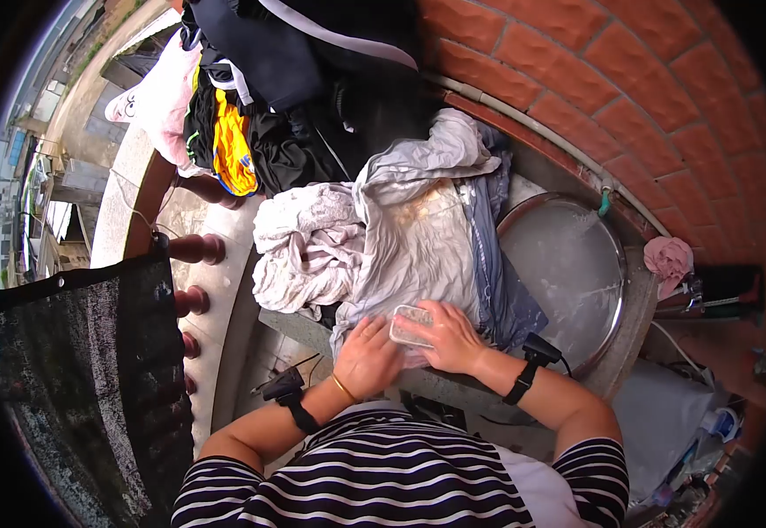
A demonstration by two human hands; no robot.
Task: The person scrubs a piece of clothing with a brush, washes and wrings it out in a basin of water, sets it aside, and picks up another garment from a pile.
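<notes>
My right hand [455, 339] grips a small clear rectangular block [412, 325] that looks like a scrubbing brush, at the near edge of a wet, pale grey garment [418, 255]. Beside it, my left hand [369, 356] lies on the same cloth, fingers stretched out and slightly blurred. Brownish stains show on the garment's upper part. A crumpled white cloth [308, 242] is bunched to its left. Blue-grey fabric [491, 255] shows along its right side. All of this lies on a stone slab [299, 333].
Right of the slab sits a round metal basin [620, 304] of cloudy water, below a pipe with a green tap [604, 201]. Dark clothes [260, 53] are heaped at the back. A brick wall [612, 79] rises at right; a balustrade [198, 249] runs along the left.
</notes>
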